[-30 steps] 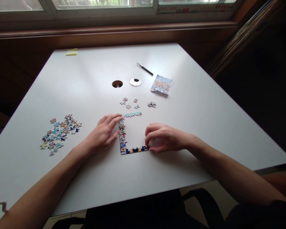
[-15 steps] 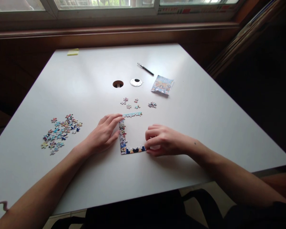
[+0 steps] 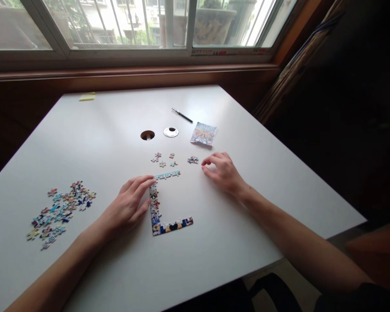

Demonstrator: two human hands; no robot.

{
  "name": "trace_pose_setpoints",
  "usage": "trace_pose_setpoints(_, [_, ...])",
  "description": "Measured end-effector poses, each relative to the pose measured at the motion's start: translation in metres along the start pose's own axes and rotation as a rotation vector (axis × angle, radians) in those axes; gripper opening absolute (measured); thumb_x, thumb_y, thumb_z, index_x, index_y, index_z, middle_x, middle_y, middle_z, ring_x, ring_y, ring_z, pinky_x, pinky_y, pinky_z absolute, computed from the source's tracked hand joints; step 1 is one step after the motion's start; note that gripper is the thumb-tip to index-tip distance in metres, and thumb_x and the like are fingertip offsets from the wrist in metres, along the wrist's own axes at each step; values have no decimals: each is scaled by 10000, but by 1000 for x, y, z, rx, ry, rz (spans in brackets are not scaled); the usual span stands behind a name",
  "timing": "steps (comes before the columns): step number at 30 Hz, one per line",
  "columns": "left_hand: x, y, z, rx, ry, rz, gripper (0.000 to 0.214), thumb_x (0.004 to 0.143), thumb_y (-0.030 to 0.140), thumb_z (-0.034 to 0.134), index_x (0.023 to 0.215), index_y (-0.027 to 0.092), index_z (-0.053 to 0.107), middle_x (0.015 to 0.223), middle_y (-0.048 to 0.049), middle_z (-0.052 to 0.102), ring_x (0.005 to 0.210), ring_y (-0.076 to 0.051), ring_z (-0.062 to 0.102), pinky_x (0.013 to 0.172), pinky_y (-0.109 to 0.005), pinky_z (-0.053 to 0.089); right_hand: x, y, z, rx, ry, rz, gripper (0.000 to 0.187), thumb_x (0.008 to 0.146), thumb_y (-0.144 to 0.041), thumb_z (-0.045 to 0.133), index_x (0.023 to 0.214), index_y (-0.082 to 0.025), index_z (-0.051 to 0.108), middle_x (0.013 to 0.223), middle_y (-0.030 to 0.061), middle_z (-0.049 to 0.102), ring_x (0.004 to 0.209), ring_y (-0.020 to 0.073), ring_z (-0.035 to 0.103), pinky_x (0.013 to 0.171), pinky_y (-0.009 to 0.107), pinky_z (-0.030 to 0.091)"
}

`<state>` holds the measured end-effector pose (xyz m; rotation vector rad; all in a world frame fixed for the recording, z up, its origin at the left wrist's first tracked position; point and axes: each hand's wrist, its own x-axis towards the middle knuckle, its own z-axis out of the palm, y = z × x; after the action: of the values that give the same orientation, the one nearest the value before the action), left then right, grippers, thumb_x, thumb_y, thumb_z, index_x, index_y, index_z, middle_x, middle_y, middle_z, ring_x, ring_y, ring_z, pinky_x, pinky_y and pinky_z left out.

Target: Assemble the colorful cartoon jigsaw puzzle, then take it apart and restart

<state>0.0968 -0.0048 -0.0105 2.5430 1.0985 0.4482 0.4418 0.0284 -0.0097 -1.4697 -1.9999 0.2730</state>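
A partly joined puzzle border (image 3: pixel 156 212) lies on the white table (image 3: pixel 247 182), with a left side, a short bottom strip and a pale blue top strip (image 3: pixel 167 175). My left hand (image 3: pixel 126 206) rests flat beside the left side, fingers stretched, fingertips at the top left corner. My right hand (image 3: pixel 222 171) hovers further back, fingers loosely curled and apart, holding nothing, fingertips close to a small cluster of joined pieces (image 3: pixel 193 160). A few loose pieces (image 3: pixel 162 159) lie just behind the border.
A heap of several loose pieces (image 3: pixel 60 210) lies at the left. Behind are a picture card (image 3: pixel 203 133), a black pen (image 3: pixel 182 115), a cable hole (image 3: pixel 147 135) with its round cap (image 3: pixel 170 132), and a yellow note (image 3: pixel 87 97). A window runs along the back.
My right hand left the bottom strip's right end and moved back towards the small cluster. The view tilted up, showing more window. My left hand stayed at the border.
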Motion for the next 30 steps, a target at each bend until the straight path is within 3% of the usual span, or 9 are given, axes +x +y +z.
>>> trace_pose_setpoints(3, [1, 0, 0, 3, 8, 9, 505, 992, 240, 441, 1489, 253, 352, 1544, -114, 417, 1419, -308, 366, 1194, -510, 340, 8, 12, 13, -111, 76, 85, 228, 890, -353, 628, 1029, -223, 752, 1034, 117, 655, 1026, 303, 539, 992, 501, 434])
trace_pose_setpoints(6, [1, 1, 0, 6, 2, 10, 487, 997, 240, 431, 1480, 245, 365, 1544, -110, 422, 1425, -299, 362, 1200, -500, 337, 14, 11, 25, -152, 66, 80, 318, 906, -430, 618, 1119, -238, 754, 1083, 122, 641, 1023, 309, 532, 983, 513, 440])
trace_pose_setpoints(17, [1, 0, 2, 17, 13, 10, 482, 1004, 248, 414, 1485, 238, 383, 1541, -109, 432, 1421, -299, 367, 1193, -525, 341, 16, 9, 29, -58, 20, 40, 179, 881, -308, 617, 960, -216, 749, 962, 89, 663, 932, 259, 578, 947, 461, 461])
trace_pose_setpoints(22, [1, -2, 5, 5, 42, 23, 487, 994, 245, 424, 1481, 234, 402, 1532, -108, 446, 1416, -297, 375, 1192, -530, 347, 20, 8, 26, -32, 17, 99, 172, 825, -238, 613, 942, -196, 732, 951, 81, 684, 901, 243, 605, 908, 436, 482])
trace_pose_setpoints(26, [1, -1, 4, -2, 52, 13, 479, 991, 242, 425, 1469, 212, 421, 1528, -110, 456, 1412, -292, 385, 1197, -518, 344, 49, -4, 21, -21, 27, 113, 218, 827, -209, 590, 992, -191, 731, 970, 67, 721, 898, 220, 626, 878, 393, 487])
trace_pose_setpoints(30, [1, -1, 3, -5, 58, 19, 481, 996, 246, 419, 1476, 218, 414, 1520, -111, 462, 1404, -294, 393, 1199, -516, 340, 95, -27, 27, -117, -204, -3, 241, 872, -188, 572, 985, -232, 780, 960, 53, 745, 894, 214, 625, 891, 392, 453])
